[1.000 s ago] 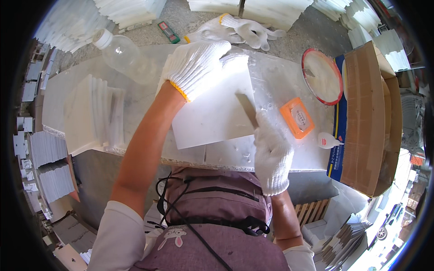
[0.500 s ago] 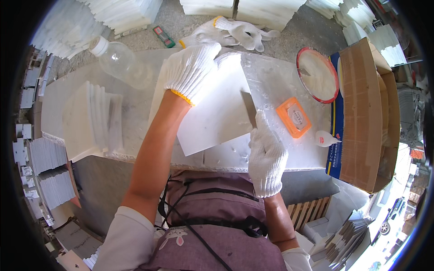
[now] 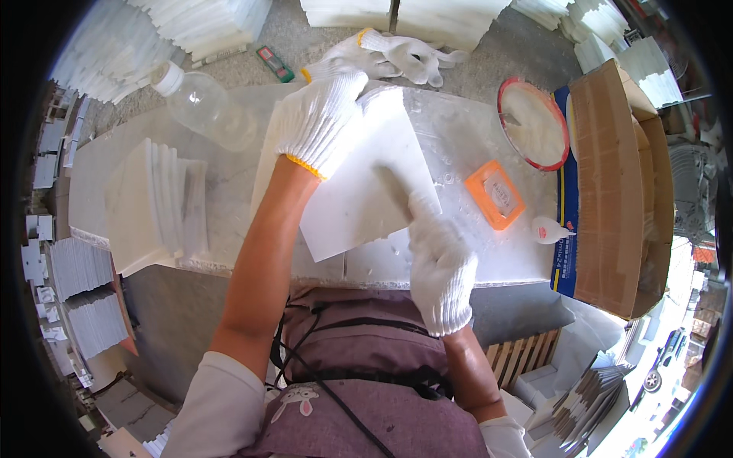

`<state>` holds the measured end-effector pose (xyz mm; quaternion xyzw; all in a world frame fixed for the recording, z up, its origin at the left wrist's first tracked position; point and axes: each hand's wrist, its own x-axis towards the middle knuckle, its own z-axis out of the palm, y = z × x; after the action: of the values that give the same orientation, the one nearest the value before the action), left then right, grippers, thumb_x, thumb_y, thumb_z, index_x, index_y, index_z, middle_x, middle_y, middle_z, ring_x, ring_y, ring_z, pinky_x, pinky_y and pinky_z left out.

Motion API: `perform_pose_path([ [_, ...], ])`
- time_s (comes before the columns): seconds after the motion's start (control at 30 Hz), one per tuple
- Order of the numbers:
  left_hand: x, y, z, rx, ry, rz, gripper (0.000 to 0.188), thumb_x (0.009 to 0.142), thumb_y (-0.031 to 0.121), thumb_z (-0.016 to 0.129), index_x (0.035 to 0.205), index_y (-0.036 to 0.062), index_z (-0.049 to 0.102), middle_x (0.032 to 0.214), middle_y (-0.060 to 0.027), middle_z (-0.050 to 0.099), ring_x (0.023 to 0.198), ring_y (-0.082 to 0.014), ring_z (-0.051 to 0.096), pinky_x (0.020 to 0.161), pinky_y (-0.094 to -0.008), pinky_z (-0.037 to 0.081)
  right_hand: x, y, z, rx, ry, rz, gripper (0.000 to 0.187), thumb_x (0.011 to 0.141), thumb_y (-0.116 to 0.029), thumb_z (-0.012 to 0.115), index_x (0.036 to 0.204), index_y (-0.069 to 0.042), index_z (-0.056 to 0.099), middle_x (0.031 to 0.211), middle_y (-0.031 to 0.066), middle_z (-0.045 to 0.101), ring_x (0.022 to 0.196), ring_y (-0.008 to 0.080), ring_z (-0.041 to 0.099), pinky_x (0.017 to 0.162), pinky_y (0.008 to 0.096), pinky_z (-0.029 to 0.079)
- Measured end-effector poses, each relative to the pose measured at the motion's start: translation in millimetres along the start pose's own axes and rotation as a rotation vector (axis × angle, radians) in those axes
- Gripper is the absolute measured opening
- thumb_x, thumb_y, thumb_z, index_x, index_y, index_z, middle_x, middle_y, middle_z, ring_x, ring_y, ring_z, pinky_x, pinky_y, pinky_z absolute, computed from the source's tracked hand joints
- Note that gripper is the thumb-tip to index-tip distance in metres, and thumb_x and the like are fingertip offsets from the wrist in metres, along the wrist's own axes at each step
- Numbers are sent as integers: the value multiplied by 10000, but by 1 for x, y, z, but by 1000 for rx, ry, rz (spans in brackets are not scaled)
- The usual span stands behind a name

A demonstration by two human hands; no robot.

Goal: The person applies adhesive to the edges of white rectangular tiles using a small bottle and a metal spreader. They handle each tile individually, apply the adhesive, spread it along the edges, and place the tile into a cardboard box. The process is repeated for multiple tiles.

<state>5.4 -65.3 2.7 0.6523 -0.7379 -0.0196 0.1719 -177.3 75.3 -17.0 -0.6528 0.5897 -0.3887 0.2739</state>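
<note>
The white square slab (image 3: 351,206) lies mid-worktop (image 3: 458,141), its near corner short of the front edge. The gloved left hand (image 3: 321,122) rests over its far side; whether those fingers grip or merely press, I can't tell. The right hand (image 3: 441,263) is closed around a flat-bladed scraper (image 3: 391,187), blade over the slab's right part. Slack left-hand pressure could let the slab skid — and a steeply tipped blade corner could scratch its face.

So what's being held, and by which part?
The right hand grips a flat blade by its near end; the left hand touches a white panel, hold unclear.
</note>
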Motion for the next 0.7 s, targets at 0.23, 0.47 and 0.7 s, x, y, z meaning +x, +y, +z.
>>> perform_pose_path([
  [0.23,-3,-8,8,-28,76,40,243,942,329,545,922,97,612,881,-178,654,844,-405,624,692,-483,486,21,12,-16,75,15,92,329,892,30,555,1196,-4,676,790,97,641,684,167,588,663,286,494],
  [0.47,-3,-5,5,-29,61,15,343,944,419,548,878,88,611,857,-188,643,827,-412,616,680,-482,478,19,14,-33,38,-290,-164,346,881,18,587,1208,-48,679,830,141,660,704,230,630,691,314,514],
  [0.7,0,5,-3,-40,-15,-52,513,924,566,548,836,62,593,827,-211,612,803,-437,575,663,-475,460,80,31,-54,78,-416,-236,398,852,47,583,1218,-75,682,835,136,655,731,235,624,679,329,507],
])
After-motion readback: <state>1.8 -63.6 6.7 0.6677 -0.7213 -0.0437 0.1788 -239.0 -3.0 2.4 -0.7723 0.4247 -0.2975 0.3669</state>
